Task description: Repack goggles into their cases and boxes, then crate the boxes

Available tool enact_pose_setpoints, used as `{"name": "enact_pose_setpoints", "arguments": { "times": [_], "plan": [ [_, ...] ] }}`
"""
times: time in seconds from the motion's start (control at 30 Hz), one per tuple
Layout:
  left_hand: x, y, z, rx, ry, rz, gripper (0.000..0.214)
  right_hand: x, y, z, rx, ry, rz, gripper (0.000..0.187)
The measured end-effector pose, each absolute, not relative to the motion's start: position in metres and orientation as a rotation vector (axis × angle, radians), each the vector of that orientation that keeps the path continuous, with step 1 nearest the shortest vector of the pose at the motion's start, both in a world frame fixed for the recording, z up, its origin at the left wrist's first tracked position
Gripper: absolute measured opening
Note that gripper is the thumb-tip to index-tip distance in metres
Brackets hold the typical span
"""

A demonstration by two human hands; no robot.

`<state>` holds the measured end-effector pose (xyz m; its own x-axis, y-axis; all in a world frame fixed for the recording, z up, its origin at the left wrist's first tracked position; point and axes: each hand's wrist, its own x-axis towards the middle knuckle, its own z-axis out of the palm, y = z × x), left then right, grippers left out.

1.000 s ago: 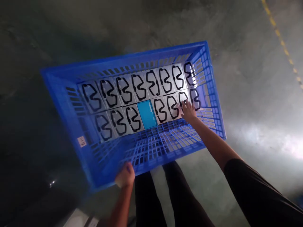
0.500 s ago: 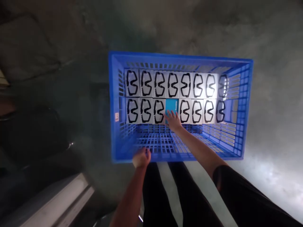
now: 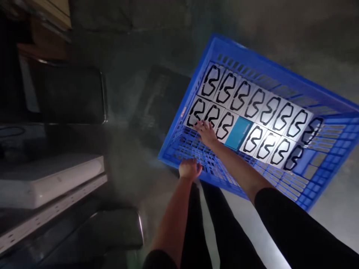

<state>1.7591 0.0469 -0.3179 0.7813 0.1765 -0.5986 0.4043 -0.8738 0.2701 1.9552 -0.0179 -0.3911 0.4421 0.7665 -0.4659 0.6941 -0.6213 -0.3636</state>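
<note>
A blue plastic crate [image 3: 174,149] with slotted walls sits in front of me. Inside lie two rows of several white boxes [image 3: 256,102], each printed with black glasses. One teal box [image 3: 238,132] lies among them in the near row. My left hand [image 3: 190,168] is closed over the crate's near rim. My right hand [image 3: 206,130] reaches inside with fingers spread. It rests flat on the white boxes at the left end of the near row.
Grey concrete floor [image 3: 280,30] lies around the crate. At the left stand a dark screen-like panel [image 3: 67,93], a flat white slab [image 3: 47,179] and dark shelving. My dark trouser legs [image 3: 213,231] show below the crate.
My right hand has slid leftward along the near row, from the right end past the teal box to the left end. The view swung left; my left hand kept hold of the rim.
</note>
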Motion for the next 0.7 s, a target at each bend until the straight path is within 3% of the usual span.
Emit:
{"name": "enact_pose_setpoints", "arguments": {
  "times": [0.1,0.23,0.33,0.47,0.57,0.7],
  "plan": [
    [1.758,0.046,-0.319,2.565,0.438,-0.771,0.030,1.968,-0.016,-0.399,-2.550,-1.246,1.023,0.079],
    [1.758,0.043,-0.324,2.521,0.442,-0.672,0.030,1.975,-0.053,-0.390,-2.611,-1.138,0.936,0.067],
    [1.762,0.040,-0.328,2.488,0.473,-0.551,0.030,1.953,-0.098,-0.363,-2.672,-0.873,0.907,0.060],
    [1.754,0.037,-0.316,2.474,0.583,-0.336,0.041,1.883,-0.164,-0.309,-2.716,-0.932,1.053,0.051],
    [1.701,0.025,-0.288,2.465,0.723,-0.241,0.048,1.820,-0.207,-0.273,-2.760,-0.938,1.088,0.051],
    [1.567,0.002,-0.227,2.421,1.075,-0.302,0.032,1.741,-0.241,-0.222,-2.783,-0.896,1.072,0.047]
  ]
}}
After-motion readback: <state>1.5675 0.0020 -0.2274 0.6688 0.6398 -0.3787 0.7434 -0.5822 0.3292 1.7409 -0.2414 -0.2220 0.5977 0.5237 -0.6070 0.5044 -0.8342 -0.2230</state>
